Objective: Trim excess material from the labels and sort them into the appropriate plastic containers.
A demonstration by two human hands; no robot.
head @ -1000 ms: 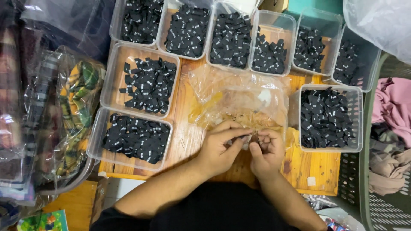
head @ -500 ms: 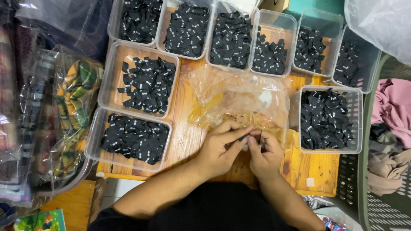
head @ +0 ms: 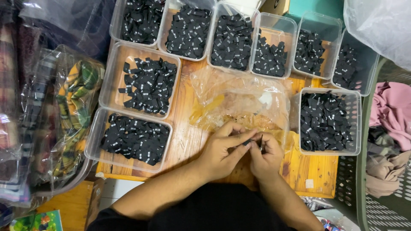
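My left hand (head: 222, 149) and my right hand (head: 266, 157) meet over the near part of a wooden table (head: 184, 111). Together they pinch a small black fabric label (head: 249, 141) between their fingertips. Just beyond the fingers lies a crumpled clear plastic bag (head: 244, 100). Clear plastic tubs of the same black labels surround the hands: one at the near left (head: 130, 139), one above it (head: 143, 81), one to the right (head: 327, 119).
Several more tubs of black labels (head: 231, 36) line the table's far edge. Bagged patterned fabric (head: 64, 111) is piled at the left. A grey perforated basket (head: 381, 205) holding pink and beige cloth (head: 391, 124) stands at the right.
The hands have stayed in place. My fingers have shifted slightly, working the small black label between them.
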